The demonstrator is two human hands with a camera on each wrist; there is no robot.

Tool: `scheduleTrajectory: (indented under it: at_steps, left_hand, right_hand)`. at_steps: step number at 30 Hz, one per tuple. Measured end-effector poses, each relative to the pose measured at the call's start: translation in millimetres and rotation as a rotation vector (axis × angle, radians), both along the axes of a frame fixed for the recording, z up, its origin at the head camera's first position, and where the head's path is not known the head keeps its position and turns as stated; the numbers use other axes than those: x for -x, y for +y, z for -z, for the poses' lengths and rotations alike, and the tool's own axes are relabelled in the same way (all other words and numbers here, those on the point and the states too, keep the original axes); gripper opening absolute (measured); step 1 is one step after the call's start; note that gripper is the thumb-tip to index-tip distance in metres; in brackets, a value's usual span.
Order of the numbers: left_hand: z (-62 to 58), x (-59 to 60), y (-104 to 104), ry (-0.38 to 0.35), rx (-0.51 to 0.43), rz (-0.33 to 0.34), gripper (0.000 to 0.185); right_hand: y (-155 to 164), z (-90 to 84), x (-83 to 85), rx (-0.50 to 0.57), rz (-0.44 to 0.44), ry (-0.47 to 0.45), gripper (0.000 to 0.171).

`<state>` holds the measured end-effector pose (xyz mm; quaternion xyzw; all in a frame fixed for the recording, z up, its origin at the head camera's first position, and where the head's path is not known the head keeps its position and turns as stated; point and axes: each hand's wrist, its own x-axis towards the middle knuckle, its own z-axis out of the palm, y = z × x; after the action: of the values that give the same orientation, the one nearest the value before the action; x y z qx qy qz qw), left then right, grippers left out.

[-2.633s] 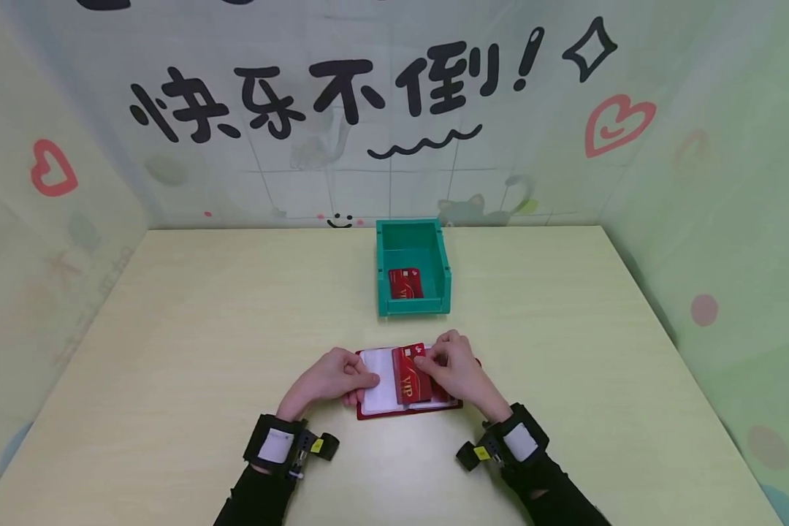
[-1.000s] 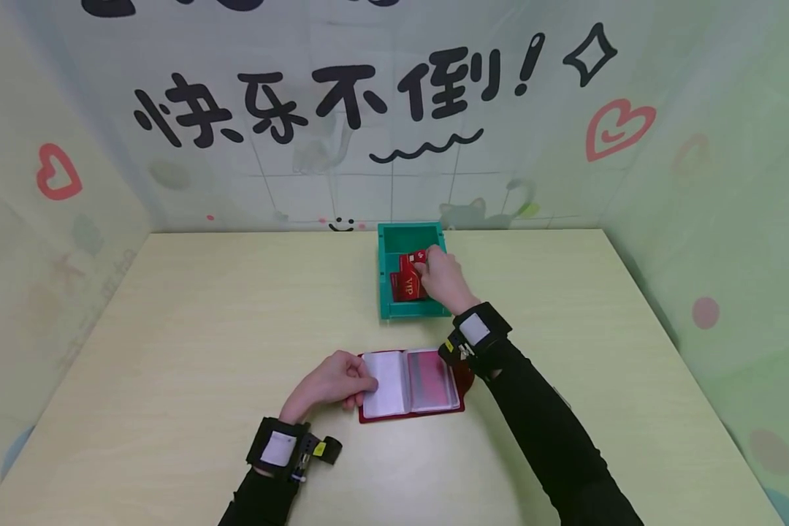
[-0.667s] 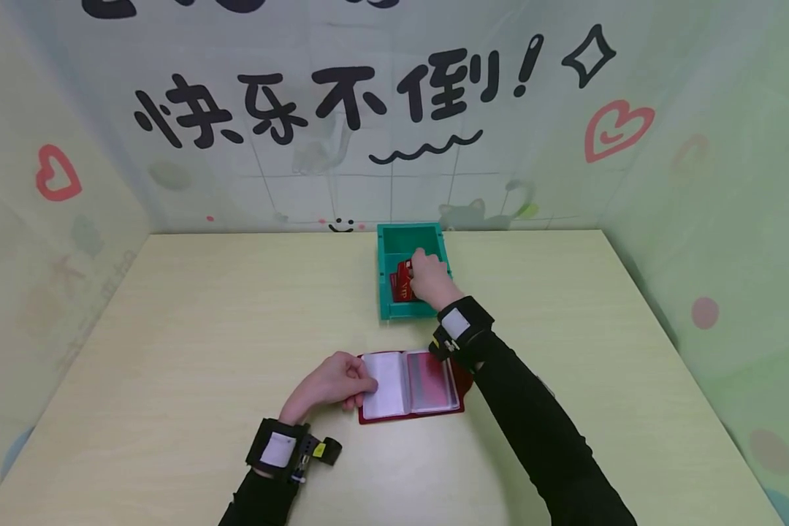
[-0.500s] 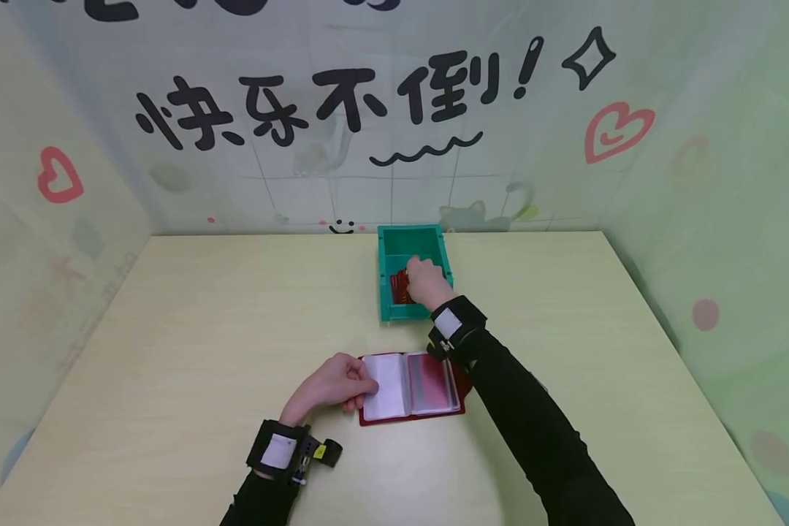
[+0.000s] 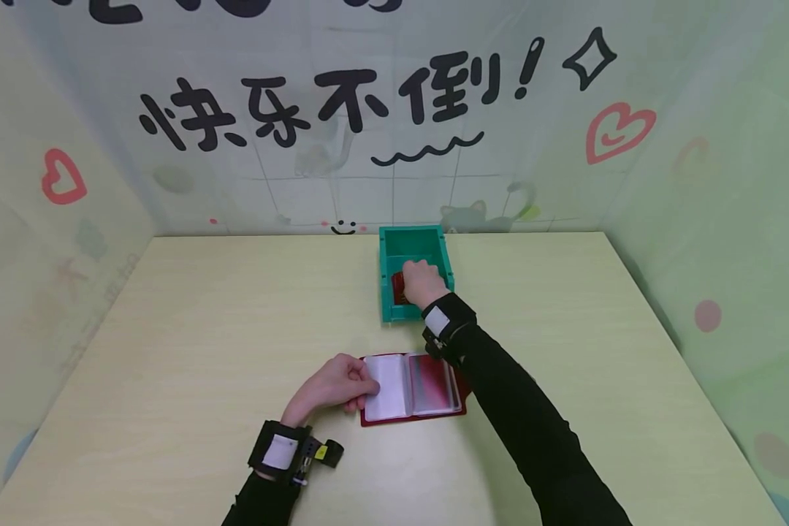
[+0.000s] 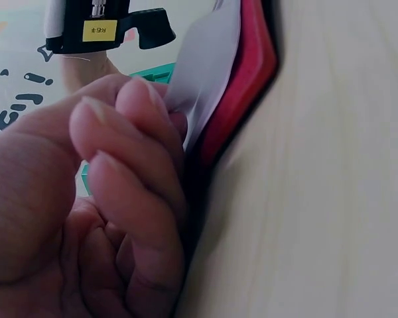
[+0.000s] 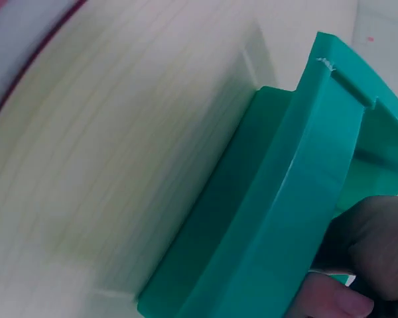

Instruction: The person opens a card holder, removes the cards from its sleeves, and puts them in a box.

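Observation:
A small card holder [image 5: 386, 387] with a red cover and clear sleeve pages lies spread on the table. My left hand [image 5: 337, 383] pinches the edge of its left page, thumb on top; the left wrist view shows the whitish page [image 6: 205, 63] running in behind the curled fingers. My right hand [image 5: 424, 283] is down inside the green bin [image 5: 394, 313], over red cards [image 5: 398, 289] that show at its left. In the right wrist view the fingers [image 7: 325, 298] are at the bin's front wall; I cannot tell whether they hold a card.
The wooden table [image 5: 237, 314] ends at a printed backdrop [image 5: 269, 190] right behind the bin. Fabric walls stand at both sides. The right forearm [image 5: 519, 409] passes above the table at the card holder's right.
My right hand has carried a red VIP card from the card holder to the bin, then lowered and shifted left over the cards there. The left hand has stayed on the page.

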<state>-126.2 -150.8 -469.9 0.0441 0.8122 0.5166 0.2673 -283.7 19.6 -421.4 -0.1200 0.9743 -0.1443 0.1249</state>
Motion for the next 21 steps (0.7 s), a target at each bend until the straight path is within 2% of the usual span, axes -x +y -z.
scheduleTrajectory:
  at_steps: [6, 12, 16, 21]
  left_hand:
    - [-0.4, 1.4, 1, 0.007, -0.001, 0.006, 0.018]
    - [0.5, 2.9, 1, 0.013, -0.008, 0.012, 0.017]
    - [1.2, 3.6, 0, 0.019, -0.011, 0.005, 0.017]
    - [1.7, 2.9, 2, 0.028, 0.001, -0.027, 0.014]
  right_hand:
    - [-2, 1.6, 1.9, -0.052, -0.012, 0.02, 0.016]
    - [-2, 1.4, 0.8, -0.039, -0.025, 0.049, 0.018]
    - [0, 1.5, -2.2, 0.023, -0.047, 0.105, 0.015]
    - [7, -3.6, -16.4, 0.195, -0.043, 0.195, 0.021]
